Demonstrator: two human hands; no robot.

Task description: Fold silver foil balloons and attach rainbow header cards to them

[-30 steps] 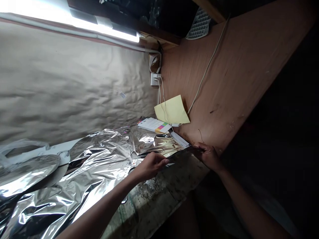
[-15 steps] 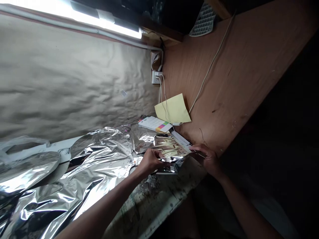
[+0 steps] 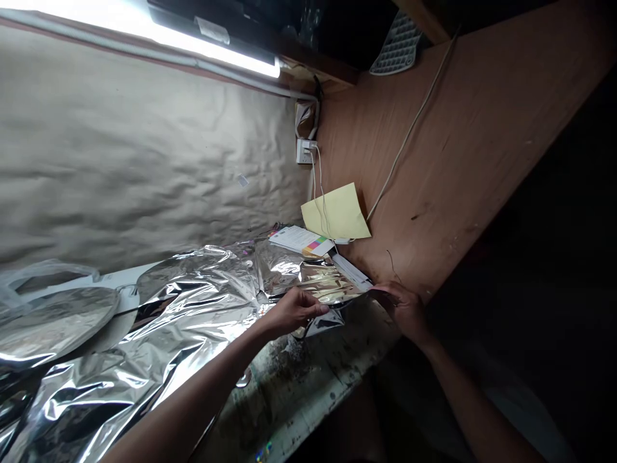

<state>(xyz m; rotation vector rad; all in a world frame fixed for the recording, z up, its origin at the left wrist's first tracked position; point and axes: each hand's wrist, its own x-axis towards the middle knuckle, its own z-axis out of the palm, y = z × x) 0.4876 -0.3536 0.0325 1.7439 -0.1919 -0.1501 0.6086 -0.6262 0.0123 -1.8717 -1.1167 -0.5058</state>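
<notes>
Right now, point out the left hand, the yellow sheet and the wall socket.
Left hand (image 3: 293, 313): head view, on the back of the hand.
Yellow sheet (image 3: 340, 211): head view, middle of its face.
Wall socket (image 3: 301, 153): head view, left part of its white plate.

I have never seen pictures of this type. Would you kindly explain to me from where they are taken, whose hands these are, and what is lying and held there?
There is no machine: these are one person's two bare hands. The camera is worn on that person's head and looks forward and down, so both forearms enter from below. Crumpled silver film covers much of the worktop; farther back lie some papers, with a yellow sheet behind them. The left hand pinches the near edge of a thin shiny sheet. The right hand is at its right end, but the dim light hides how it grips.
</notes>
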